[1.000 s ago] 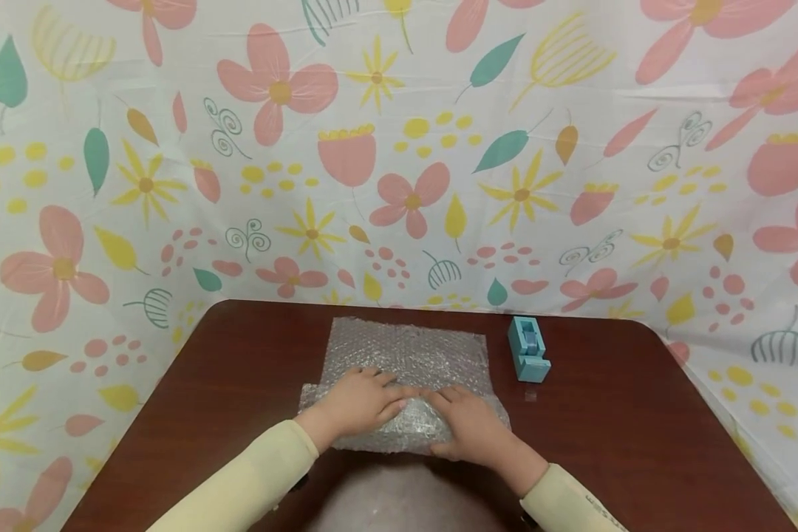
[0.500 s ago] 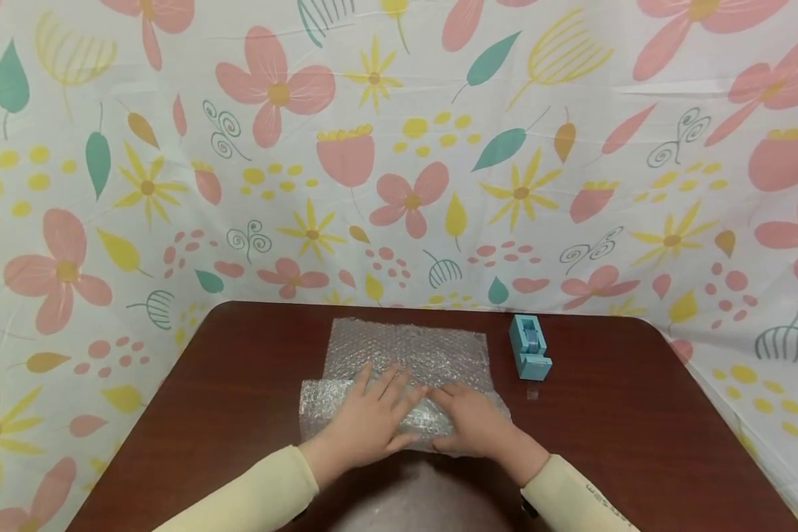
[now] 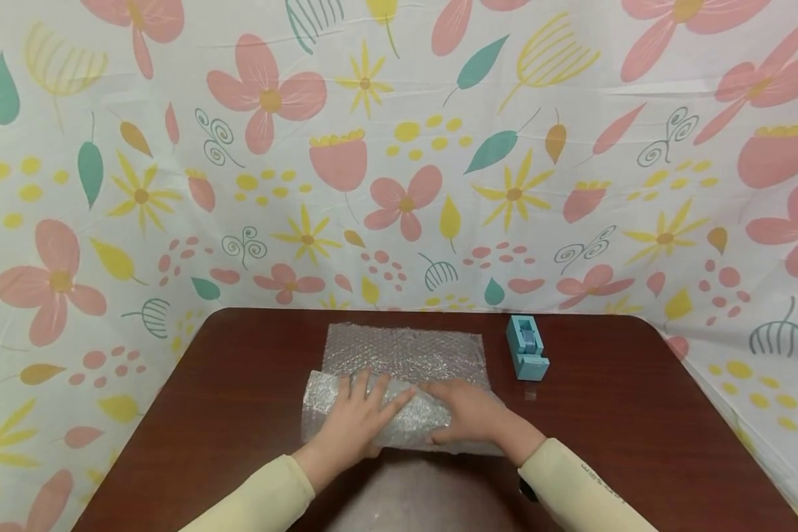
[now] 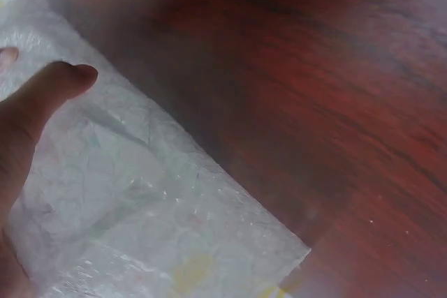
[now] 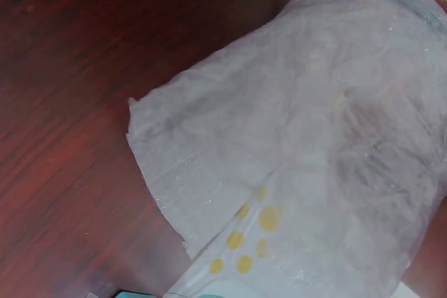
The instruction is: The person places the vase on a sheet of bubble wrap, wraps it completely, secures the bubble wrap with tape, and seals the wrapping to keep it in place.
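A sheet of clear bubble wrap (image 3: 402, 347) lies flat at its far part, while its near part is folded into a thick roll (image 3: 322, 403). What the roll contains, if anything, is hidden. My left hand (image 3: 349, 421) grips the roll left of its middle, fingers spread over the top and thumb low at the near side. On the right half, my right hand (image 3: 472, 414) holds it, fingers over the top and thumb in front. The left wrist view has the left thumb (image 4: 52, 92) against the bubble wrap (image 4: 174, 193). In the right wrist view the loose end (image 5: 188, 144) flares out.
A light blue tape dispenser (image 3: 527, 349) stands right of the bubble wrap, near the table's far edge. A small clear piece of tape (image 3: 530, 394) sticks to the dark wooden table (image 3: 625, 421) in front of it. Behind hangs a flower-patterned cloth (image 3: 399, 148).
My left hand first stretched flatter over the roll, then curved round it with the thumb dropping to the near side. The roll's left end has risen and rounded. The right hand stays nearly in place.
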Demonstrator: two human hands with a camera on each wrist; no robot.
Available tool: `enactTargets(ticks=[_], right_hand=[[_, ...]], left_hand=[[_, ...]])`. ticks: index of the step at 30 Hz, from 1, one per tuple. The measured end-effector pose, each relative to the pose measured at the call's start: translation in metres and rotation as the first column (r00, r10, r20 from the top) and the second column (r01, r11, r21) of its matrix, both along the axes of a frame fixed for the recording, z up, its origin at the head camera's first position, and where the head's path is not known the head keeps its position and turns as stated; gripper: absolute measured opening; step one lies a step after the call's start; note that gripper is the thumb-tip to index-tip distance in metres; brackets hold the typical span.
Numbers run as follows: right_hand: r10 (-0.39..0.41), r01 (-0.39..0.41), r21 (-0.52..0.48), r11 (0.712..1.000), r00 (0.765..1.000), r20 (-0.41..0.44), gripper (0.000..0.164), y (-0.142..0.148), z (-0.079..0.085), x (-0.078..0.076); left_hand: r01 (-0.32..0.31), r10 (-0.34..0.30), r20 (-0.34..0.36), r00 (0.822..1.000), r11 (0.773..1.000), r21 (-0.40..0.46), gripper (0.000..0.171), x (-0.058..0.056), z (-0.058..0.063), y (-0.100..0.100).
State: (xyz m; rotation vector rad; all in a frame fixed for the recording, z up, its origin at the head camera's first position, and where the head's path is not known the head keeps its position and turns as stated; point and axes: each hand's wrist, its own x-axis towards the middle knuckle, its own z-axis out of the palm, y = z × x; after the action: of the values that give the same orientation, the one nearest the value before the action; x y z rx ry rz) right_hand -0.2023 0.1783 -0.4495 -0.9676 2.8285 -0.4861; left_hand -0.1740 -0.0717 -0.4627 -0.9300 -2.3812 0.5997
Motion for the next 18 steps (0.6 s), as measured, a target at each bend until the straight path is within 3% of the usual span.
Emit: enactTargets(ticks=[3, 11, 14, 18], right_hand=[[0.017, -0.016, -0.022, 1.000, 0.999, 0.035, 0.087, 0.000, 0.002, -0.005], [0.022, -0.014, -0.064, 0.998, 0.990, 0.137, 0.088, -0.001, 0.003, -0.006], [0.012, 0.009, -0.090, 0.996, 0.973, 0.231, 0.089, -0.002, 0.005, -0.003], [0.007, 0.034, -0.106, 0.994, 0.932, 0.361, 0.091, -0.001, 0.009, -0.004]], left_hand=[[0.019, -0.020, 0.020, 1.000, 1.000, 0.021, 0.122, -0.005, 0.003, 0.000], [0.015, -0.026, 0.188, 0.982, 0.998, 0.061, 0.114, -0.004, 0.011, -0.002], [0.016, -0.038, 0.255, 0.966, 0.996, 0.087, 0.112, -0.002, 0.015, -0.004], [0.027, -0.078, 0.347, 0.935, 0.988, 0.150, 0.108, -0.003, 0.020, -0.005]])
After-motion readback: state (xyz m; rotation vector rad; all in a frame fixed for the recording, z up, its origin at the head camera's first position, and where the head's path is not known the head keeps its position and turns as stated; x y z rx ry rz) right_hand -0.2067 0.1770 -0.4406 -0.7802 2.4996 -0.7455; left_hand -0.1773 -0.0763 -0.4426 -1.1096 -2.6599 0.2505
